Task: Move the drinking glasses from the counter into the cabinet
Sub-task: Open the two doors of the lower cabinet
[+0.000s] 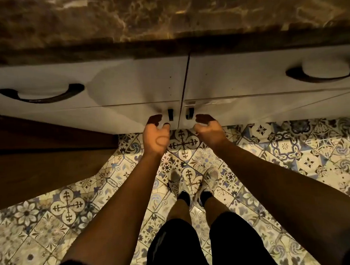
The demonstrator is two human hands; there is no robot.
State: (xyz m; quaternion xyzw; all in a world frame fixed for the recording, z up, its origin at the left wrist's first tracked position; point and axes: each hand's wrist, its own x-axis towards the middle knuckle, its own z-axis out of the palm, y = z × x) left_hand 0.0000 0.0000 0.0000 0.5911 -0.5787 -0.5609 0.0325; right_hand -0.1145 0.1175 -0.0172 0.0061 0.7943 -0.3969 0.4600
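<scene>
At the far left, a dark curved drawer handle [41, 95] sits on a white drawer front [85, 82], under the edge of the brown veined marble counter [162, 14], which spans the top of the view. No drinking glasses show on the visible stretch of counter or anywhere else in view. Below the drawer, a dark wooden panel [38, 161] runs along the left side down to the patterned blue-and-cream tiled floor [52, 221].

Toward the middle, the left hand [157, 137] reaches palm-up toward the white left cabinet door [128, 118], fingers curled upward and holding nothing, its fingertips just beside the small dark left door pull [170, 114]. Both cabinet doors are closed, meeting at a thin seam.

Right of the seam, the small dark right door pull [189, 113] sits on the white right cabinet door [271, 110]. The right hand [208, 130] is near it, fingers loosely curled and holding nothing, not touching the pull. Below stand two pale sneakers [193, 184] and black shorts [197, 243]. At far right, a second dark curved drawer handle [322, 76] shows.
</scene>
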